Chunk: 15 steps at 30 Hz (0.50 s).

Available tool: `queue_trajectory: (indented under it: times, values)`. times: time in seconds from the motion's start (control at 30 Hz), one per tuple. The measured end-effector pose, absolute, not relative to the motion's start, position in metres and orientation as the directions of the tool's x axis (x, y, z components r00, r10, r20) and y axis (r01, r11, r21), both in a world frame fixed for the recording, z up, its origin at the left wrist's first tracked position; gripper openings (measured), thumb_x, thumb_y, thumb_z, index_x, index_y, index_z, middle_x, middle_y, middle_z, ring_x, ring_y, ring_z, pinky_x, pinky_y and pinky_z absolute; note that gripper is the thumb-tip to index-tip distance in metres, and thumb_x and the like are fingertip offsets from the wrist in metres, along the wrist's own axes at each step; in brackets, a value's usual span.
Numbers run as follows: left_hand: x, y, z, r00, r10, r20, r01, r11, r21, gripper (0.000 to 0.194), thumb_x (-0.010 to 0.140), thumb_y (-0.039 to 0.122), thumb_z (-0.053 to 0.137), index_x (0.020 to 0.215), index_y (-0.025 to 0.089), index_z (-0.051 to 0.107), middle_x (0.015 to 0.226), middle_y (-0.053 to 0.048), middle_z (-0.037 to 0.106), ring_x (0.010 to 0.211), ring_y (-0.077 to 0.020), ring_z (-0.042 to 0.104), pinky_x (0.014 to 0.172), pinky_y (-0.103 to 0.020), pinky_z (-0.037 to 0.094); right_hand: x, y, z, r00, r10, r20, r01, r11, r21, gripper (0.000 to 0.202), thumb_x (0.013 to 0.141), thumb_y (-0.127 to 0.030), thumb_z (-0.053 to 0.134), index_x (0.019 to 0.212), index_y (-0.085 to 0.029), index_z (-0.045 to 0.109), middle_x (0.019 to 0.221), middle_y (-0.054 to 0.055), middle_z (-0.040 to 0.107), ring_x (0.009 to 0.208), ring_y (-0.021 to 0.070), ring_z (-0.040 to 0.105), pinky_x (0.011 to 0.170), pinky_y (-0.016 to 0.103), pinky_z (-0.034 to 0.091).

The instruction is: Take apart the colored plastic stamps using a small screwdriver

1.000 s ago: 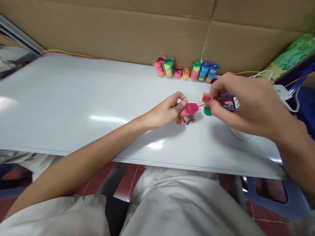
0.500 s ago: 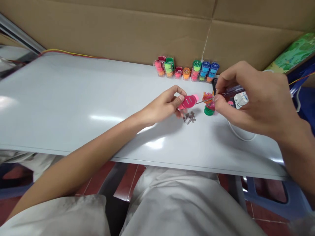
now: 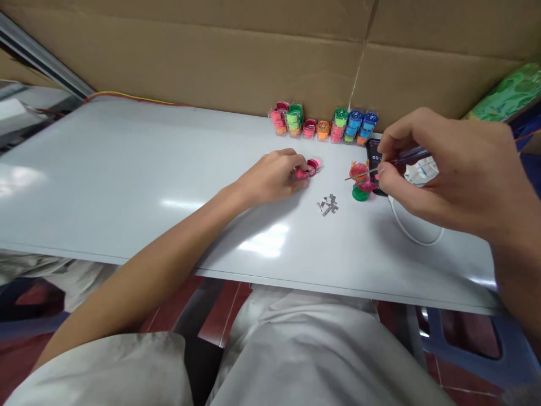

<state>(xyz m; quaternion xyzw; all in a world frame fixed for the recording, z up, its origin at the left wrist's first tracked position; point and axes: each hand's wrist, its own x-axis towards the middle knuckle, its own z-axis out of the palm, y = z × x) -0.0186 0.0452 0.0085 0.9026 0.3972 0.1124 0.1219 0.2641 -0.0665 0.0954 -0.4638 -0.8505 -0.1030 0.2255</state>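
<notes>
My left hand (image 3: 273, 176) is closed around a small pink-and-red plastic case (image 3: 313, 166), which lies low over the white table; part of it is hidden by the fingers. Between the thumb and fingers of my right hand (image 3: 452, 169) is a thin screwdriver (image 3: 412, 154) with a clear purple handle. Its metal tip points left, above the table and apart from the case. Below the tip, orange, pink and green plastic parts (image 3: 360, 193) sit in a small heap. Several flat metal pieces (image 3: 328, 204) lie in a loose pile between my hands.
Along the cardboard wall (image 3: 211, 56) stand stacks of small coloured plastic cases (image 3: 339, 118). A phone (image 3: 373, 149) showing digits lies partly behind my right hand. A white cable (image 3: 416, 242) loops on the table (image 3: 105, 180). A green patterned package (image 3: 507, 93) is at the right.
My left hand has turned over and lowered the pink case toward the table, slightly left. The screwdriver tip, previously at the case, is now apart from it, slightly right.
</notes>
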Motion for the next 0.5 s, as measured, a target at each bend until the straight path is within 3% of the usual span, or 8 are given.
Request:
queue_trajectory:
  times: [0.1, 0.23, 0.37, 0.5]
  values:
    - [-0.026, 0.047, 0.014, 0.737, 0.675, 0.031, 0.638, -0.71, 0.297, 0.039, 0.096, 0.025, 0.058, 0.131, 0.018, 0.072, 0.117, -0.013, 0.071, 0.096, -0.0261, 0.066, 0.082, -0.035, 0.048, 0.269, -0.066, 0.099, -0.479, 0.704, 0.525, 0.825, 0.565, -0.004, 0.017, 0.094, -0.027, 0.066, 0.109, -0.029, 0.059, 0.096, 0.003, 0.077, 0.081, 0.0266, 0.074, 0.071, 0.041, 0.049]
    - [-0.026, 0.053, 0.012, 0.753, 0.65, 0.104, 0.607, -0.747, 0.272, 0.04, 0.097, 0.021, 0.053, 0.131, 0.017, 0.072, 0.122, -0.014, 0.068, 0.101, -0.0264, 0.065, 0.086, -0.036, 0.05, 0.273, -0.068, 0.108, -0.479, 0.673, 0.564, 0.823, 0.567, 0.021, 0.015, 0.095, -0.026, 0.065, 0.108, -0.03, 0.061, 0.09, 0.001, 0.076, 0.076, 0.024, 0.072, 0.067, 0.04, 0.046]
    - [-0.014, 0.073, 0.009, 0.662, 0.716, 0.222, 0.713, -0.693, 0.109, 0.042, 0.098, 0.019, 0.051, 0.137, 0.017, 0.069, 0.129, -0.017, 0.064, 0.118, -0.0331, 0.062, 0.091, -0.041, 0.051, 0.274, -0.073, 0.116, -0.441, 0.699, 0.563, 0.847, 0.531, 0.005, 0.014, 0.094, -0.023, 0.064, 0.106, -0.03, 0.062, 0.091, 0.001, 0.077, 0.078, 0.0243, 0.073, 0.07, 0.042, 0.046]
    - [0.003, 0.1, 0.012, 0.581, 0.776, 0.246, 0.8, -0.599, -0.002, 0.038, 0.102, 0.024, 0.05, 0.132, 0.018, 0.071, 0.125, -0.019, 0.068, 0.115, -0.0368, 0.064, 0.092, -0.045, 0.051, 0.276, -0.074, 0.118, -0.442, 0.684, 0.58, 0.843, 0.537, 0.009, 0.013, 0.093, -0.022, 0.065, 0.104, -0.029, 0.062, 0.087, 0.002, 0.077, 0.073, 0.0238, 0.071, 0.066, 0.041, 0.045]
